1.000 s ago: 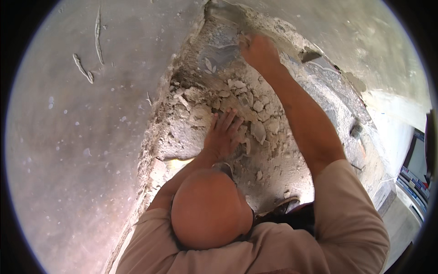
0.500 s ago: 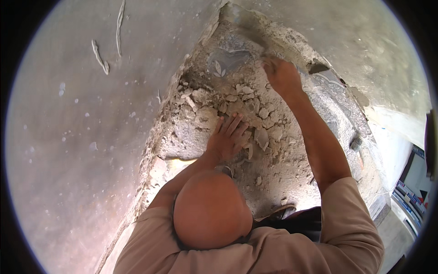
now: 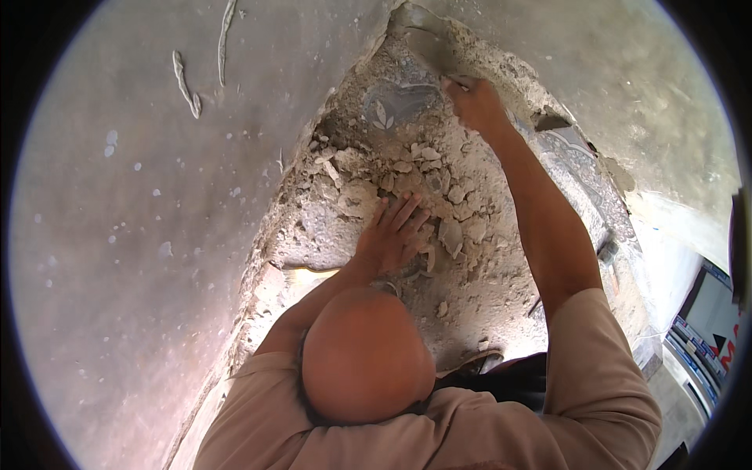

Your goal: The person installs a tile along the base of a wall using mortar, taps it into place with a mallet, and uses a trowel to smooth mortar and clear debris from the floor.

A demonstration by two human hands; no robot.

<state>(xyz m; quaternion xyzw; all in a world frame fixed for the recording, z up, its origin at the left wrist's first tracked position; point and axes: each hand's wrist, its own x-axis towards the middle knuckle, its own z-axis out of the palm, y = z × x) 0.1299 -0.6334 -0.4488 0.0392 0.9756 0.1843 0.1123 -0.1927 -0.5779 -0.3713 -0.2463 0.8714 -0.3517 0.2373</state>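
My left hand (image 3: 394, 231) lies flat on the broken rubble, its fingers spread, with nothing held. Loose mortar chunks (image 3: 462, 196) lie around its fingertips and beyond it. Farther up, my right hand (image 3: 476, 106) is closed round a grey tool (image 3: 431, 51), whose far part is smeared by motion, so its exact kind is unclear. The tool is over the rough, dusty surface near the far corner. Just left of that hand, a grey patch of patterned tile (image 3: 403, 106) with a pale leaf motif shows through the dust.
Smooth grey plastered surfaces (image 3: 157, 235) border the rubble on both sides. Thin pale strips (image 3: 186, 84) lie at upper left. A dark block (image 3: 552, 122) and a patterned slab (image 3: 576, 141) are along the right edge. Stacked boxes (image 3: 705, 337) stand far right.
My right hand has moved slightly up and left with the grey tool. My left hand stays pressed on the rubble. The view has shifted slightly.
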